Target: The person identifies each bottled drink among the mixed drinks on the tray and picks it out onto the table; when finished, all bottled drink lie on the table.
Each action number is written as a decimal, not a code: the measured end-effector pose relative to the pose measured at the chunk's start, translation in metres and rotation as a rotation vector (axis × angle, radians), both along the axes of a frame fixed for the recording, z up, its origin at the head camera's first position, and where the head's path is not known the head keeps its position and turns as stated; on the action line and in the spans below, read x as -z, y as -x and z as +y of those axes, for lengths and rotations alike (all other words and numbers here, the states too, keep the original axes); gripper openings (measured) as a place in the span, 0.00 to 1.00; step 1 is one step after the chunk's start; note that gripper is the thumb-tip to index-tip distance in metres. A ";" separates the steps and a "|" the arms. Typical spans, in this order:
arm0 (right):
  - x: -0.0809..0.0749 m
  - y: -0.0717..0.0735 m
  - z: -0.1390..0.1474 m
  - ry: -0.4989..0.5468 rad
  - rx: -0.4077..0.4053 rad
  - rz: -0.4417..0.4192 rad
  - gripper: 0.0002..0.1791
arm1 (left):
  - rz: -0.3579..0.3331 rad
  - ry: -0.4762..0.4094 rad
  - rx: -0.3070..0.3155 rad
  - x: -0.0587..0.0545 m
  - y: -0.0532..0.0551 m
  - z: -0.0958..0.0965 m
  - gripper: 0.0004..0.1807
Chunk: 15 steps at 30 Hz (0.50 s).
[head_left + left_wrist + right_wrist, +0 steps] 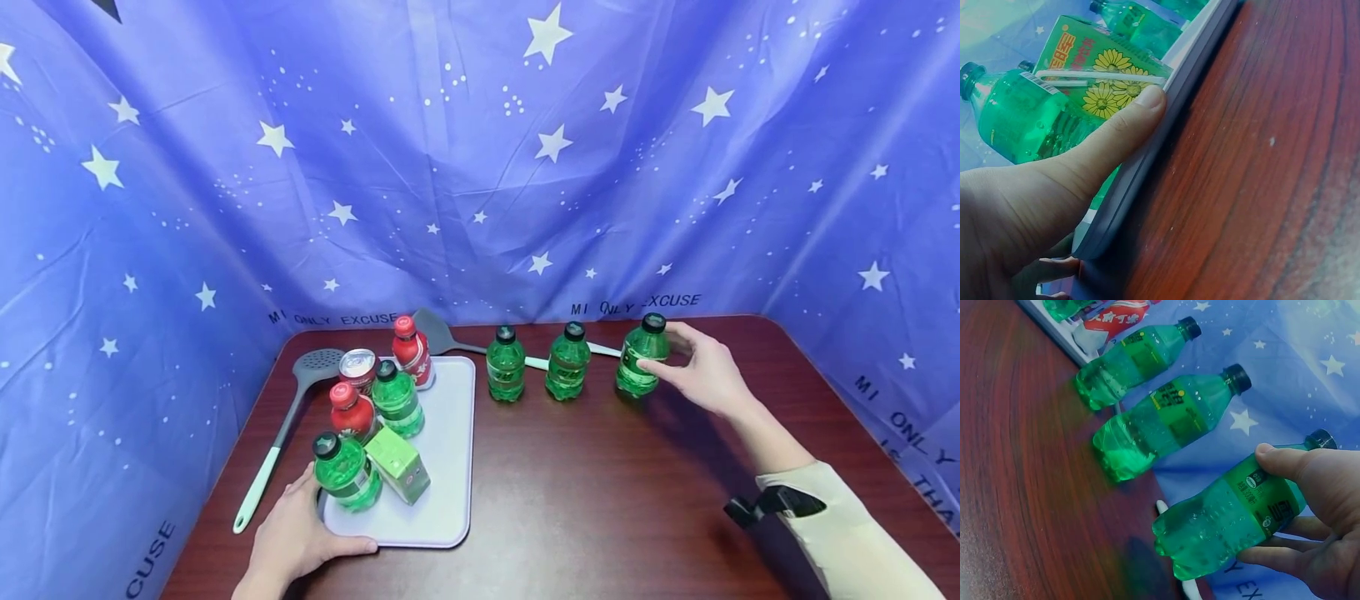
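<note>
Holding green bottle right, gripping tray corner left

Right hand (708, 371) grips a green bottle (637, 346) round its label, thumb on the near side, fingers behind; bottle is slightly tilted, at the far right of the table (570, 483). Can't tell if its base touches the wood. Left hand (300, 525) is spread around the near left corner of the pale tray (450, 450): thumb along the near rim, fingers curled at the left side.

Two more green bottles, a middle bottle (567, 367) and an inner bottle (506, 367), stand upright between tray and right hand, well apart from each other. On the tray: front green bottle (351, 475) next to left hand, green carton (399, 465) with a straw, rear green bottle (400, 407), front red bottle (352, 414), rear red bottle (415, 358), can (357, 364). Slotted turner (315, 364) lies left of the tray; grey spatula (435, 332) lies behind it. Starry blue cloth (480, 167) surrounds the table.
</note>
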State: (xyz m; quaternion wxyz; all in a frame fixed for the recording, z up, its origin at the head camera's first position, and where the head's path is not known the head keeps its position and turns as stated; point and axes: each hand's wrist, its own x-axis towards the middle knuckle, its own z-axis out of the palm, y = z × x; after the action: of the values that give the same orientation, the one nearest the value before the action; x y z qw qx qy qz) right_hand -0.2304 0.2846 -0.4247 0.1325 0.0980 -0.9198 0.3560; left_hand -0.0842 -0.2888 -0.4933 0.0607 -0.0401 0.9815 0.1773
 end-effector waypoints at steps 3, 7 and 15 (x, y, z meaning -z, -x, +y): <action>0.004 0.002 0.000 0.000 0.013 -0.016 0.31 | 0.005 -0.005 -0.002 -0.001 -0.001 -0.001 0.84; 0.006 0.006 0.000 0.006 0.014 -0.015 0.31 | 0.018 -0.014 -0.003 0.000 -0.002 -0.005 0.85; 0.010 0.008 0.007 0.000 0.033 -0.013 0.31 | 0.011 -0.022 0.004 0.001 0.002 0.001 0.87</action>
State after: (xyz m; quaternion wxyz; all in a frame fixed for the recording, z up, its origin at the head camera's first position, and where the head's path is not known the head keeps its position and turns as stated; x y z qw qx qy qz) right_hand -0.2385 0.2918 -0.4344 0.1323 0.0805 -0.9222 0.3543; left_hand -0.0862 -0.2880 -0.4946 0.0563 -0.0366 0.9798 0.1884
